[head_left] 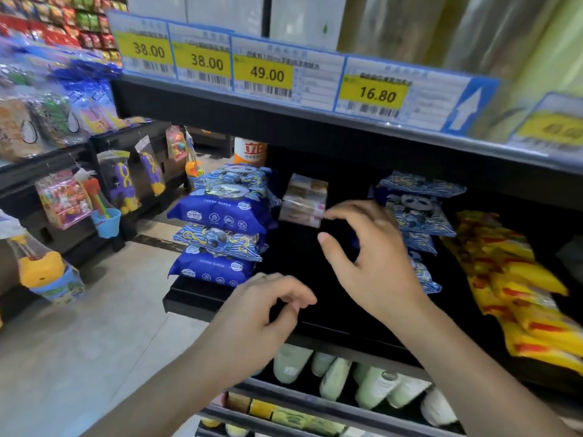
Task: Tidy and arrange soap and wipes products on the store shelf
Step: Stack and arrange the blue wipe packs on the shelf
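A stack of several blue wipes packs [220,228] stands at the left end of the black shelf [195,298]. A second stack of blue panda-print wipes packs [416,216] stands to the right, partly behind my right hand. A small pale pack [304,200] sits at the back between the two stacks. My right hand [369,257] hovers in the gap with fingers loosely spread, holding nothing. At the shelf's front edge my left hand [265,316] hangs with fingers loosely curled and empty.
Yellow and red packs [517,294] lie at the right of the shelf. Price tags [268,74] line the shelf above. Pale green bottles [347,376] fill the shelf below. Toy displays [63,197] stand across the aisle floor to the left.
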Available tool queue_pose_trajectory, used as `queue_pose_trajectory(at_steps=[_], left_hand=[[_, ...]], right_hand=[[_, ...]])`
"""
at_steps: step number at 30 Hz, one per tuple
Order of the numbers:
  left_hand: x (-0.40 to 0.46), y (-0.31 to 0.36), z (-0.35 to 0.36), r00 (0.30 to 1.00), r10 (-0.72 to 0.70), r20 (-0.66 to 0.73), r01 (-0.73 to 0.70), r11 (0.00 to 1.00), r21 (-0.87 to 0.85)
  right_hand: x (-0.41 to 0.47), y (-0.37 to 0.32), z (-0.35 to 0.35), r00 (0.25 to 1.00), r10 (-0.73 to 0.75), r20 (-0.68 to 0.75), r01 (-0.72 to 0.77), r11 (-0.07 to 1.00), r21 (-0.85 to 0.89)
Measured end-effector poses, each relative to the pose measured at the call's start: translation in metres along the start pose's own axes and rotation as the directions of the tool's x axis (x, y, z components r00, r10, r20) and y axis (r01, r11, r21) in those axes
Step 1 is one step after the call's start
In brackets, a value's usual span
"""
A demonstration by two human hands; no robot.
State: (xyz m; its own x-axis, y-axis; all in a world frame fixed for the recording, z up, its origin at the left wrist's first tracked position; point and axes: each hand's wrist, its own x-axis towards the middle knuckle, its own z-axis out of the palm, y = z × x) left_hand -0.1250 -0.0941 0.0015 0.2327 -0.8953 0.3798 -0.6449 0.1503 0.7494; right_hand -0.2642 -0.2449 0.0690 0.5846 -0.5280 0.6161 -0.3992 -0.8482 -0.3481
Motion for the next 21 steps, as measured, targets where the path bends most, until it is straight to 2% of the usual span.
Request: queue_pose_trajectory(at_steps=[4, 7, 12, 13, 15, 18, 21], left_hand=[[0.021, 0.007, 0.028, 0.999, 0.015, 0.049, -0.017, 0.999, 0.040], [0.032, 0.007, 0.045, 0.998, -0.019, 0.058, 0.013, 0.995, 0.102], [0.033, 0.001, 0.057, 0.993, -0.043, 0.111, 0.013, 0.967, 0.253], [0.034, 0.000, 0.056, 0.991, -0.057, 0.120, 0.026, 0.968, 0.248], [0.036, -0.002, 0.054, 0.989, -0.102, 0.108, 0.079, 0.977, 0.198], [0.042, 0.001, 0.052, 0.982, -0.180, 0.061, 0.179, 0.984, 0.024], [0.048, 0.009, 0.052, 0.959, -0.282, 0.021, 0.282, 0.951, -0.129]], right_hand=[[-0.032, 0.052, -0.032, 0.991, 0.133, -0.013, -0.134, 0.978, -0.162], [-0.048, 0.077, -0.042, 0.965, 0.249, 0.080, -0.215, 0.930, -0.298], [-0.063, 0.100, -0.035, 0.897, 0.346, 0.277, -0.238, 0.903, -0.359], [-0.065, 0.104, -0.032, 0.903, 0.334, 0.270, -0.225, 0.904, -0.365], [-0.068, 0.109, -0.028, 0.942, 0.288, 0.170, -0.225, 0.922, -0.315], [-0.072, 0.109, -0.024, 0.977, 0.211, 0.021, -0.200, 0.952, -0.234], [-0.082, 0.105, -0.022, 0.989, 0.142, -0.033, -0.146, 0.969, -0.202]])
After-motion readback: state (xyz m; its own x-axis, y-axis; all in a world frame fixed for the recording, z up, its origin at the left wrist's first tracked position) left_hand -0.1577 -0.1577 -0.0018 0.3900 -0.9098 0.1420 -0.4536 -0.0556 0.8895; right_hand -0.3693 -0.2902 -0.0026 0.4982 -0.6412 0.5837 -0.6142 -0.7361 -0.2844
